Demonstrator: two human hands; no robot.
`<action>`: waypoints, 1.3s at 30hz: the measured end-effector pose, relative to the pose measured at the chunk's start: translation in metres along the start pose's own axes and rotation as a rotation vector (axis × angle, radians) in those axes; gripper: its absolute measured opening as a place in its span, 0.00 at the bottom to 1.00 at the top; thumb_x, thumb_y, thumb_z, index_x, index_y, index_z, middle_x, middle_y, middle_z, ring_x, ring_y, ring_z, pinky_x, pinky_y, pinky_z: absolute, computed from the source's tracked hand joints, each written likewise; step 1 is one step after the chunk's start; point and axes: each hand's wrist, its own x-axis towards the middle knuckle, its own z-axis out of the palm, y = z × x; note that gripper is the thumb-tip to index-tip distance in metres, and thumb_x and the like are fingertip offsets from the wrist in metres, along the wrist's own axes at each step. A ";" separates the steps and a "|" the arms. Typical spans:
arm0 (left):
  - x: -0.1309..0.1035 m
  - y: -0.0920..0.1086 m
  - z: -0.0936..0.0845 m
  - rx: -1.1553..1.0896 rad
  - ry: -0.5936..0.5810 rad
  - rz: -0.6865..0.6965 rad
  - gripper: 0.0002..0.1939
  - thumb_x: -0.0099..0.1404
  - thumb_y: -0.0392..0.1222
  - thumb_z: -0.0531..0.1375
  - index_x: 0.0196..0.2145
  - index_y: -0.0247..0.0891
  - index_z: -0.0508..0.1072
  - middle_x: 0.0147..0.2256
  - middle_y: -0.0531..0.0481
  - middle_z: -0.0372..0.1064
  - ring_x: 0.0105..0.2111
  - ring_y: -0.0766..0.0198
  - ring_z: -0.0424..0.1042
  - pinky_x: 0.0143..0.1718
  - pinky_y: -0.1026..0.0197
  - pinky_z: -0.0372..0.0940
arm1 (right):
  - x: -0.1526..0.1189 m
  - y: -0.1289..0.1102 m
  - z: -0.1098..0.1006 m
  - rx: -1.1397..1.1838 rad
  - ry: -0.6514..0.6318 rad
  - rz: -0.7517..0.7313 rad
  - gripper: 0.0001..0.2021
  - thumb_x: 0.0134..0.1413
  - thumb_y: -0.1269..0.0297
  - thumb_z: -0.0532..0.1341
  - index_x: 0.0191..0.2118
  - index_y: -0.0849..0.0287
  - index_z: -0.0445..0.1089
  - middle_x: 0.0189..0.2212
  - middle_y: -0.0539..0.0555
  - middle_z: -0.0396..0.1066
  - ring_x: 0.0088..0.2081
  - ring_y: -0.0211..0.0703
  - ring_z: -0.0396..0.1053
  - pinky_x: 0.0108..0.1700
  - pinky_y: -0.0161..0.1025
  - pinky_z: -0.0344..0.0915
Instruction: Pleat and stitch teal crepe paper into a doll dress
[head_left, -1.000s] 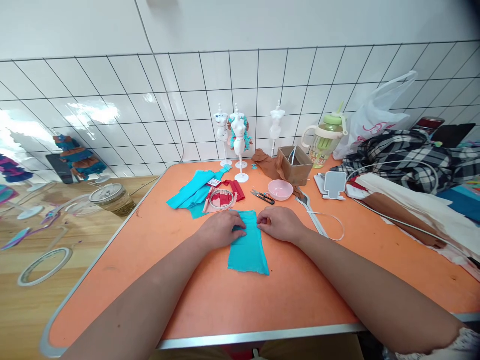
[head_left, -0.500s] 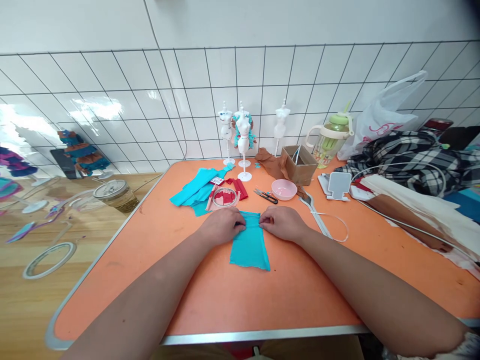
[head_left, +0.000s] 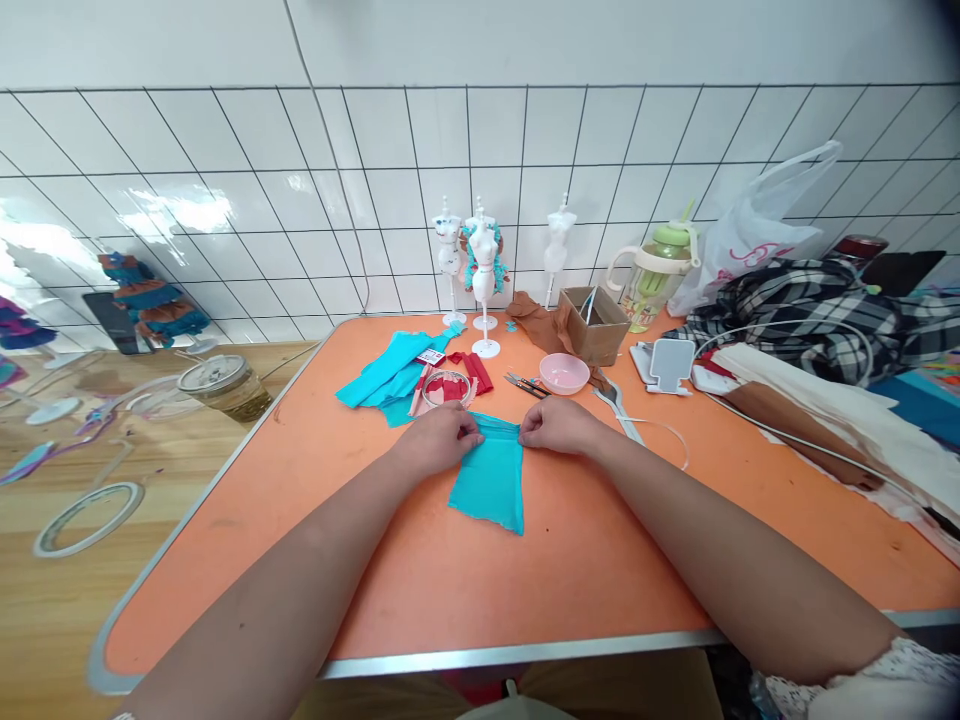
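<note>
A turquoise cloth piece [head_left: 491, 480] lies on the orange table [head_left: 420, 600], its far edge gathered in folds. My left hand [head_left: 442, 436] pinches the left end of that edge, and my right hand [head_left: 556, 427] pinches the right end. Just beyond my left hand are a tape ring [head_left: 447, 374] on red and pink cloth and a pile of turquoise cloth [head_left: 390, 375]. Small black snips [head_left: 529, 385] and a pink bowl [head_left: 564, 374] lie beyond my right hand.
White mini dress forms [head_left: 484, 265] stand near the tiled wall, with a cardboard box [head_left: 596, 335] and a green-lidded bottle [head_left: 660, 280] to their right. A phone stand [head_left: 670, 365], checked cloth [head_left: 795, 310] and cables lie at right. A jar [head_left: 225, 388] stands at left.
The turquoise cloth has been turned a little, its near end now farther left. Both hands keep their pinch on its far edge. The view has shifted slightly.
</note>
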 end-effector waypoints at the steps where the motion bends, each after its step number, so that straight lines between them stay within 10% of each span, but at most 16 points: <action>1: 0.000 -0.001 0.000 0.002 0.005 -0.013 0.14 0.62 0.50 0.55 0.31 0.40 0.74 0.37 0.48 0.69 0.35 0.60 0.69 0.34 0.60 0.62 | 0.001 -0.002 -0.001 -0.007 -0.019 0.012 0.08 0.44 0.59 0.61 0.29 0.55 0.76 0.29 0.49 0.75 0.33 0.39 0.70 0.28 0.31 0.58; 11: 0.000 0.006 -0.006 0.155 0.129 -0.049 0.12 0.57 0.50 0.60 0.27 0.39 0.72 0.34 0.46 0.67 0.39 0.54 0.67 0.43 0.52 0.59 | 0.010 -0.016 -0.009 -0.038 -0.186 0.127 0.06 0.38 0.64 0.62 0.24 0.59 0.72 0.19 0.50 0.68 0.22 0.38 0.66 0.22 0.32 0.57; 18: -0.008 0.039 -0.003 0.118 -0.010 0.510 0.13 0.68 0.47 0.51 0.42 0.41 0.71 0.37 0.48 0.71 0.40 0.58 0.67 0.43 0.58 0.60 | 0.012 -0.011 -0.009 0.003 -0.188 0.125 0.05 0.37 0.64 0.63 0.23 0.59 0.70 0.19 0.49 0.67 0.21 0.37 0.64 0.21 0.32 0.56; 39: -0.003 0.017 0.012 -0.013 0.011 0.341 0.20 0.63 0.51 0.57 0.52 0.47 0.68 0.49 0.47 0.69 0.52 0.53 0.65 0.59 0.43 0.47 | -0.006 0.010 0.014 -0.048 0.310 -0.227 0.09 0.53 0.63 0.58 0.35 0.54 0.76 0.32 0.50 0.73 0.35 0.39 0.67 0.32 0.34 0.55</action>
